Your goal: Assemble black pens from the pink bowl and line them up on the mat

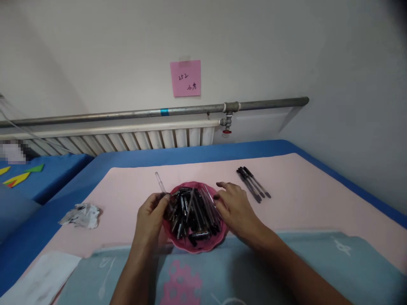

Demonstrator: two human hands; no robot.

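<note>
Pinching a slim clear plastic tube (160, 182) in left hand (151, 215) — tilted up, probably to clear the round pink plastic basket (203, 245) — with right hand (235, 207) half-curled, grip unclear.

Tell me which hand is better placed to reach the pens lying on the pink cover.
Right, probably: the right hand is nearer those pens, while the left hand is across the pink bowl from them.

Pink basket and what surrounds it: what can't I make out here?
All in the head view:
Pink basket floor: hidden under heaped pen parts.
Clear tube, lower end: lost behind left hand or pen parts.
White sheet: cut off by the bottom edge.
Pixelated patch, left edge: contents blurred out.
</note>
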